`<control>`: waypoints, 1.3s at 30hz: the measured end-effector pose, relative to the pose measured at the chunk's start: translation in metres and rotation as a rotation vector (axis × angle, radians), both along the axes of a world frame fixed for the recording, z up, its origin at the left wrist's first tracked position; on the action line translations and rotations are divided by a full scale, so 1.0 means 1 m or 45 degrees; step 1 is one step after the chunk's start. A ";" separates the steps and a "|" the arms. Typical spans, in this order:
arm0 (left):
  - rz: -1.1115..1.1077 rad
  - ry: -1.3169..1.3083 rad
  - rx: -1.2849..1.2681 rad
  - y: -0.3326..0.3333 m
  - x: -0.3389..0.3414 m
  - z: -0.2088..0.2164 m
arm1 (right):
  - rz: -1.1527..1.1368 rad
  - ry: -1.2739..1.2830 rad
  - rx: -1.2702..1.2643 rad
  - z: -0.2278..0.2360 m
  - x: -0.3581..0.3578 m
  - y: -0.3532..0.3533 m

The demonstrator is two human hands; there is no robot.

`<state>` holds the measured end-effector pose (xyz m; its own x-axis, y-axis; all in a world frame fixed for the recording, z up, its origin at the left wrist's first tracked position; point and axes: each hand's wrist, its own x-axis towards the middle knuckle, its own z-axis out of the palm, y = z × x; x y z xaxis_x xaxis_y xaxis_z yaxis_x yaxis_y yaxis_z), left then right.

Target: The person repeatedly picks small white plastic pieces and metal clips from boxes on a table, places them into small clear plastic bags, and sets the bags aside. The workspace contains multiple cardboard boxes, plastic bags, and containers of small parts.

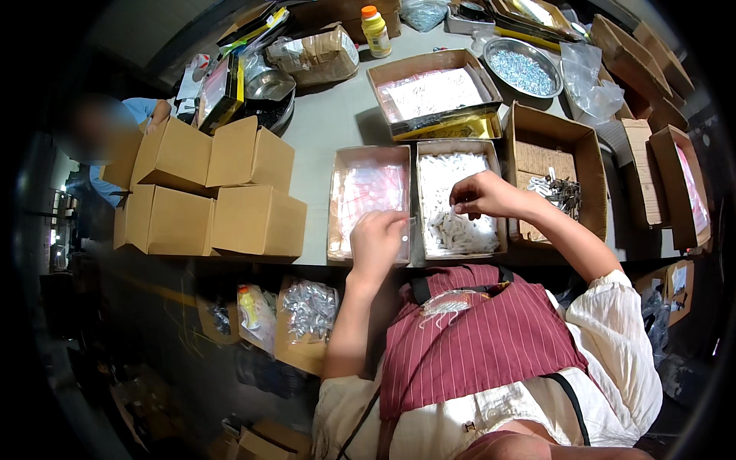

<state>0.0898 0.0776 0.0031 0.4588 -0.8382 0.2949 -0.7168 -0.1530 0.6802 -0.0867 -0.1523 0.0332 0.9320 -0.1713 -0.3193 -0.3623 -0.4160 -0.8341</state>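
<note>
Cartons [261, 222]: open, on the table [330, 119].
Left hand [376, 244]: pinches 1 clear bag [412, 229] over the bag box [334, 201].
Right hand [481, 195]: curled above white parts [461, 234]; cannot tell if gripping any.
Clips [565, 196]: in the next box [553, 123].

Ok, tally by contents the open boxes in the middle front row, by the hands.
Box of plastic bags: 1
Box of small white pieces: 1
Box of metal pieces: 1
Total: 3 boxes

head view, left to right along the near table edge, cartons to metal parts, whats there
Open brown cartons → box of plastic bags → box of small white pieces → box holding metal parts
</note>
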 end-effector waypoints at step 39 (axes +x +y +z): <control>-0.355 0.072 -0.225 -0.108 -0.098 0.012 | 0.003 -0.606 -0.703 0.076 -0.086 -0.019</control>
